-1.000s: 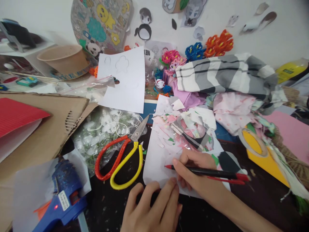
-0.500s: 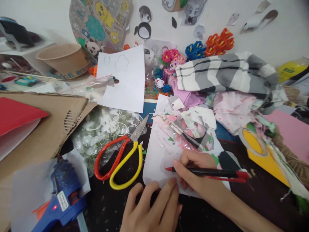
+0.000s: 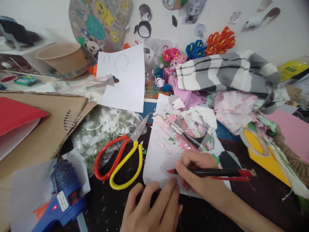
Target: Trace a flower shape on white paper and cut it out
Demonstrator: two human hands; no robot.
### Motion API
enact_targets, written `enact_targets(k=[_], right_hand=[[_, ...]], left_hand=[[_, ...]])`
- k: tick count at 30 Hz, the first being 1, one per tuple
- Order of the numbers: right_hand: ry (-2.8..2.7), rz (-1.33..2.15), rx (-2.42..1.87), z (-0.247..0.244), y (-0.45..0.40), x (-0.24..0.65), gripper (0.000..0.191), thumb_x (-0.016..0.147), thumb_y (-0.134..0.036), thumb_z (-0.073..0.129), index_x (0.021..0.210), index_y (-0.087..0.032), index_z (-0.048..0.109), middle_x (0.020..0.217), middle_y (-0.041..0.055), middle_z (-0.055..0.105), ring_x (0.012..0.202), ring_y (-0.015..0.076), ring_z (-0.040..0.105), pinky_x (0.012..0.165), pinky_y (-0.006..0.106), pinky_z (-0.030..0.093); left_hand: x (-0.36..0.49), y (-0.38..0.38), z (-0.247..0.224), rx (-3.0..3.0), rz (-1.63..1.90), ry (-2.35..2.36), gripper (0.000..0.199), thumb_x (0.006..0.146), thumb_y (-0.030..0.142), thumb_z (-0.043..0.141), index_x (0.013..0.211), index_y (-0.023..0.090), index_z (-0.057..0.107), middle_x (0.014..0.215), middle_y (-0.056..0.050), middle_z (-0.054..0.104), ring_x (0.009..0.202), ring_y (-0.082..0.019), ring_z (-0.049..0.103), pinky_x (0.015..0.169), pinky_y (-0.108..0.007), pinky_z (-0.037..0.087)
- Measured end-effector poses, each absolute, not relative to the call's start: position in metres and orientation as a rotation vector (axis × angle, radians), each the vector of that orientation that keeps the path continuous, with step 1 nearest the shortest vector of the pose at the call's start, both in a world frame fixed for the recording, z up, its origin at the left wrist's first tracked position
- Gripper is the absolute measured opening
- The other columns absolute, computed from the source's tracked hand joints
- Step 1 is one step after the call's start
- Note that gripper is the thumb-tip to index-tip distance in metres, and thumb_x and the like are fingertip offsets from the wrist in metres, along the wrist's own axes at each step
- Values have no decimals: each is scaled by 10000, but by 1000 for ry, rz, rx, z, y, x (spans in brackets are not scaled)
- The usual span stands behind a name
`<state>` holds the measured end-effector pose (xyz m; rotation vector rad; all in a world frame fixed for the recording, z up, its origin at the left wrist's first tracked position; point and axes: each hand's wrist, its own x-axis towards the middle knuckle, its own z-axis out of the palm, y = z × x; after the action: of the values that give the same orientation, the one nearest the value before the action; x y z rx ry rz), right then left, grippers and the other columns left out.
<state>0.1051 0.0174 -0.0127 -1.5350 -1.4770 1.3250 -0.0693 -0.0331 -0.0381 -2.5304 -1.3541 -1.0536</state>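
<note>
Between the thumb and fingers of my right hand [image 3: 198, 170] is a black and red pen [image 3: 222, 173], its red tip low over a white sheet [image 3: 154, 164]. Faint curved lines show on the sheet beside the tip. My left hand [image 3: 153, 206] rests at the sheet's near edge, fingers bent and a little apart, holding nothing; its fingertips touch the paper. Paper scraps [image 3: 185, 129] in white, pink, green and grey are heaped on the sheet's far part. Scissors with one red and one yellow handle [image 3: 125, 154] lie left of the sheet.
A blue glue gun [image 3: 64, 193] with a lit red light lies at the lower left, near cardboard [image 3: 48, 112]. Bagged white flowers [image 3: 96, 138] are behind the scissors. Tape [image 3: 253, 141] sits on the right. A drawn-on sheet [image 3: 123, 83] and checked cloth [image 3: 224, 72] stand farther back.
My right hand and the pen have shifted slightly to the right and a little nearer to me. My left hand has hardly moved.
</note>
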Motion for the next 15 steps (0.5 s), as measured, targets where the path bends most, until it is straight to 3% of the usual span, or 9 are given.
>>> enact_targets(k=[10, 15], right_hand=[[-1551, 1264, -1537, -14, 18, 107, 401, 903, -337, 580, 560, -225, 403, 447, -30, 535, 389, 86, 459, 410, 224, 338], [-1565, 1226, -1541, -17, 18, 108, 403, 911, -340, 578, 565, -224, 407, 452, -35, 528, 389, 85, 459, 413, 230, 344]], left_hand=[[-70, -32, -39, -2540, -1028, -1339, 235, 1012, 260, 554, 1001, 235, 788, 1053, 92, 804, 842, -162, 582, 824, -365, 357], [-68, -35, -37, -2495, -1122, -1342, 229, 1002, 239, 572, 928, 238, 789, 957, 92, 813, 815, -154, 584, 808, -362, 357]])
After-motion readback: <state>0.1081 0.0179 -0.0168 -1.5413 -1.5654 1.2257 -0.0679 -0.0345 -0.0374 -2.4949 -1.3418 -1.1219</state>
